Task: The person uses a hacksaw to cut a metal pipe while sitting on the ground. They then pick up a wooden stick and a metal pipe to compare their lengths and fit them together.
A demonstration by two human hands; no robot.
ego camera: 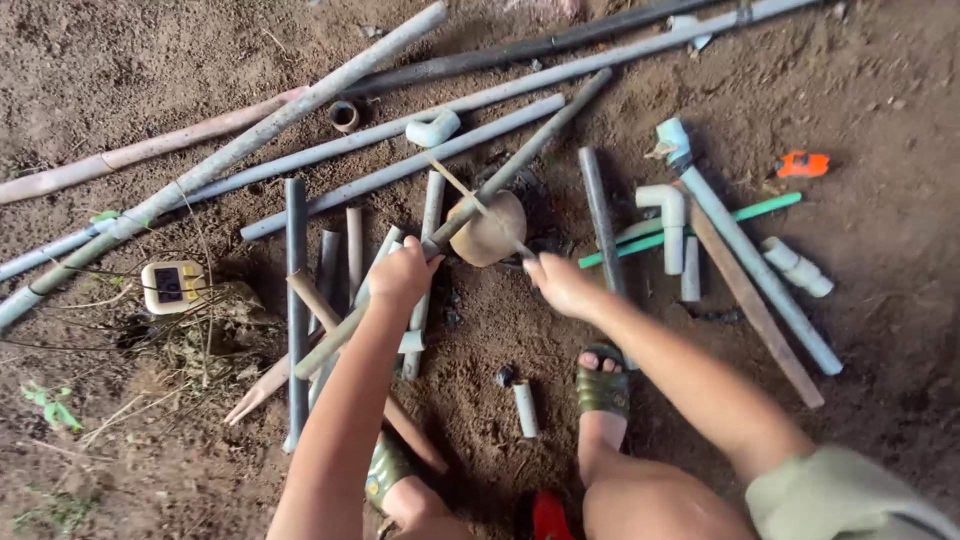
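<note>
A small square device (pixel 172 286) with a cream-yellow casing and a dark rectangular screen lies on the dirt at about nine o'clock, beside dry twigs and just left of a grey upright-lying pipe (pixel 296 300).

I see bare earth floor (pixel 120 60), brown, dry and crumbly, with small pebbles. Dry twigs and dead leaves (pixel 215 335) lie at left; small green sprouts (pixel 48 405) at lower left edge. Light is soft daylight, darker at lower right. No walls or furniture in view.
</note>
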